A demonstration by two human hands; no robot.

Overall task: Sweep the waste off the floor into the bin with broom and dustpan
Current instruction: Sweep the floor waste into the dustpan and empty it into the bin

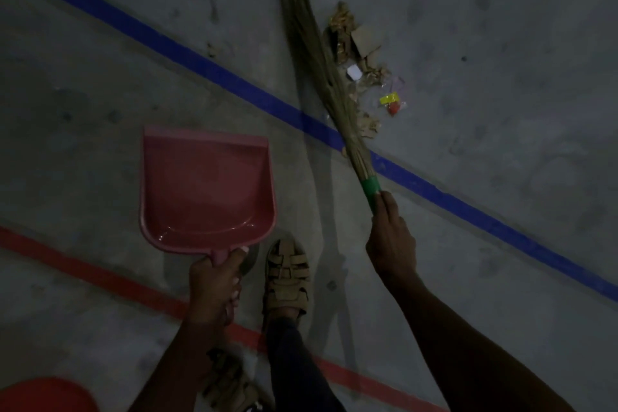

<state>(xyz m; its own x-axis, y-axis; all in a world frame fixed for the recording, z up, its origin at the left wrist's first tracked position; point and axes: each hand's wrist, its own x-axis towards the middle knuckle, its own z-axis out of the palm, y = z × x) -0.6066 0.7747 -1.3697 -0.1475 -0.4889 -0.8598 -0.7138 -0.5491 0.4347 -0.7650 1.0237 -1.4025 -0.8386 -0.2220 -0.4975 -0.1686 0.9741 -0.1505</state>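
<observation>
head cam: my only view | looks steeply down from the wearer's head onto the floor (100,84) | near edge takes in forearms and a sandalled foot (288,278) | far edge reaches scattered waste (364,70)

We count one broom (321,77), one pink dustpan (205,191), two hands, left (214,281) and right (391,237), two sandalled feet (288,278), two painted floor lines, blue (207,67) and red (100,274), and one scatter of waste (364,73).
</observation>
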